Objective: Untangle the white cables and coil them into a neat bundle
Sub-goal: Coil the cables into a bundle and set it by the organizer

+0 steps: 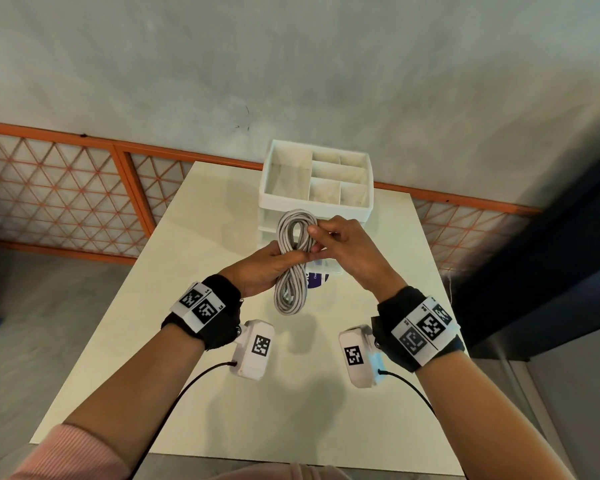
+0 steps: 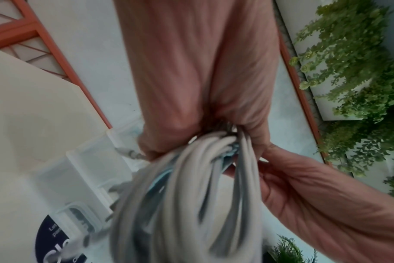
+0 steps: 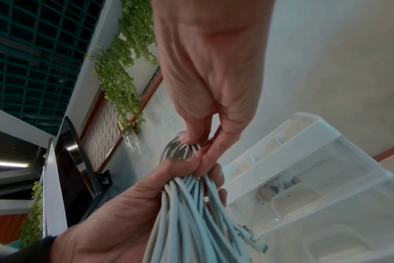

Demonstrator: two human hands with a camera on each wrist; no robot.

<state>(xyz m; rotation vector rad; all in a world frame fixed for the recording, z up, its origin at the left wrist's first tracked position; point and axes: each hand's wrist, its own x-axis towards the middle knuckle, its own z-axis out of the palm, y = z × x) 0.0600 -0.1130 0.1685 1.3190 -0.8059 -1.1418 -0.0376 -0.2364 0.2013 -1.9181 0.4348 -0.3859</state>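
White cables (image 1: 293, 261) — smooth looped coil — gripped by both hands.

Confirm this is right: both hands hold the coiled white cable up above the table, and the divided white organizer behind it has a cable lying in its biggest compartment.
Not quite. The head view shows every compartment of the organizer empty. The rest holds: the left hand grips the coiled cable at its middle, the right hand pinches its upper loop, above the table.
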